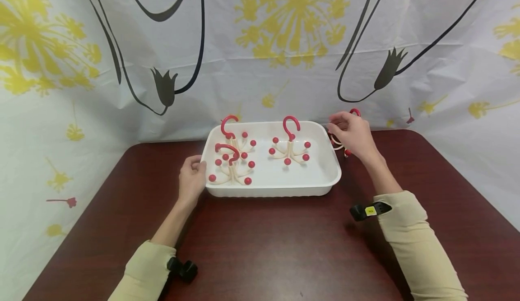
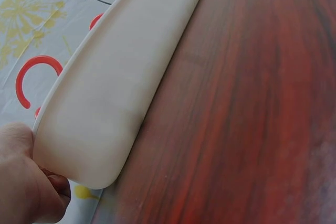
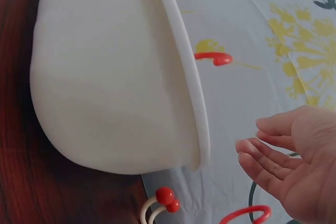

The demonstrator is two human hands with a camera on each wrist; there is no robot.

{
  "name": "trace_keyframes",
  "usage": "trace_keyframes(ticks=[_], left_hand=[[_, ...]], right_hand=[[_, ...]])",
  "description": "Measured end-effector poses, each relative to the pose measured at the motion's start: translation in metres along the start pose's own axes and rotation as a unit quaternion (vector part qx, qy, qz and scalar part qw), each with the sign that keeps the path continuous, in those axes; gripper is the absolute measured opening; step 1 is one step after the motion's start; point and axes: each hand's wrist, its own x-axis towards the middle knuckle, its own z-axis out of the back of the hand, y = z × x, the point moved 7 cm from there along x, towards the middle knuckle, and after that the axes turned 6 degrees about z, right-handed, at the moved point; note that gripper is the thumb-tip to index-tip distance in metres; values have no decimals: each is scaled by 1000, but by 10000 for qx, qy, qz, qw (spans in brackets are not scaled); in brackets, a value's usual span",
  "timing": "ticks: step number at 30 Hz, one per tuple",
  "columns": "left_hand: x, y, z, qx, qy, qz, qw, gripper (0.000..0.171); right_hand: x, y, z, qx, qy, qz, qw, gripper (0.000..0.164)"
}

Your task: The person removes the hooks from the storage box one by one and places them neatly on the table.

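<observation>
A white tray [image 1: 268, 174] stands toward the back of the table. My left hand [image 1: 192, 179] grips its left end at the rim, thumb on top and fingers curled beneath, as the left wrist view shows. Inside are hangers with red hooks and cream arms tipped with red balls: one hanger [image 1: 290, 150] at centre right and two at the left, a front hanger [image 1: 233, 171] and a rear hanger [image 1: 229, 135]. My right hand [image 1: 353, 131] is past the tray's right end, holding nothing, fingers loosely bent. Another hanger [image 3: 164, 196] lies below it, partly hidden in the head view.
The dark reddish-brown table [image 1: 276, 247] extends toward me and to both sides. A pale cloth [image 1: 260, 89] with yellow and grey plant prints hangs behind the table's back edge, close to the tray.
</observation>
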Motion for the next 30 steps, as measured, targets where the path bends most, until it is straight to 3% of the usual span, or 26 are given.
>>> trace_keyframes(ticks=[19, 30], left_hand=[[1, 0, 1, 16, -40, -46, 10000, 38], [-1, -1, 1, 5, -59, -134, 9999, 38]], right_hand=[[14, 35, -48, 310, 922, 237, 9950, 37], [20, 43, -63, 341, 1032, 364, 9934, 29]])
